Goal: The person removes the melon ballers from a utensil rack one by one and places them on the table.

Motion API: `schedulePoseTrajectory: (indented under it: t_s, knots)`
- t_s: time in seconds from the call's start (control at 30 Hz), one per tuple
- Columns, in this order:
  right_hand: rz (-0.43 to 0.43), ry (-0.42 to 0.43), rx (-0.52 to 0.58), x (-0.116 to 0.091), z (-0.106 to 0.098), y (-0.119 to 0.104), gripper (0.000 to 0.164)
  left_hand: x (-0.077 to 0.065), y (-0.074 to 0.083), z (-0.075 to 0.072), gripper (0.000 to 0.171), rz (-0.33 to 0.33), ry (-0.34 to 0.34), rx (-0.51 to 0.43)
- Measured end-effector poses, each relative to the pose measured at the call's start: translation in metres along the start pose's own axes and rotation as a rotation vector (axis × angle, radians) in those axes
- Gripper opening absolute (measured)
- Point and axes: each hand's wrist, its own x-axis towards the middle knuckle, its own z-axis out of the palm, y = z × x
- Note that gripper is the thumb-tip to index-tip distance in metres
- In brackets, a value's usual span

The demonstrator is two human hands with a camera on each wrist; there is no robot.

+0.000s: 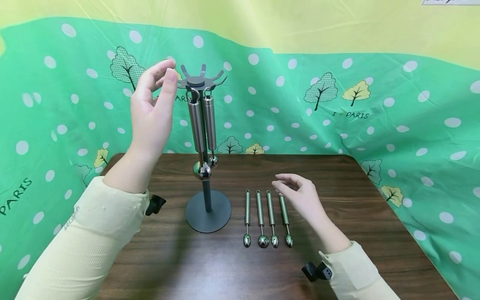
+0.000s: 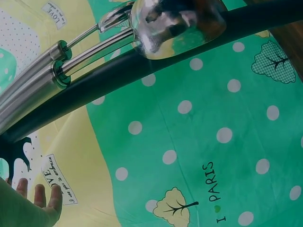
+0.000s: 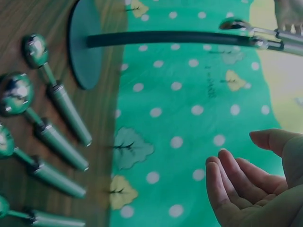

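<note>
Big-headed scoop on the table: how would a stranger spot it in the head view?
On the brown table stands a dark rack. In the row of four to its right, the scoop lies second from left. Its round head is wider than its neighbours'.

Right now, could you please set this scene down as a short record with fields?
left hand: raised beside the top of the rack, holding nothing
right hand: near the rightmost table scoop, holding nothing
rack: dark, upright, round base on the brown table
hanging scoops: at least two, metal
table scoops: four, metal, side by side
backdrop: green and yellow, printed
</note>
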Motion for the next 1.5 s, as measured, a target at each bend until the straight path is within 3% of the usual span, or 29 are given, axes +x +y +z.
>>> schedulePoseTrajectory:
  t_s: [0.27,0.5,1.0,1.5]
  knots:
    - [-0.078,-0.027,0.003,0.0,0.005,-0.03,0.032,0.003,-0.003,-0.003,0.04,-0.082,-0.033,-0.125]
    - [-0.113,-0.066,0.096,0.0,0.013,-0.053,0.031,0.004,-0.004,-0.002,0.042,-0.151,-0.077,-0.23]
    - [-0.171,-0.136,0.168,0.006,0.033,-0.088,0.03,0.002,-0.002,0.01,0.043,-0.151,-0.122,-0.348]
    - [-0.296,-0.163,0.176,0.025,0.06,-0.113,0.033,0.007,-0.016,0.014,0.041,-0.13,-0.182,-0.482]
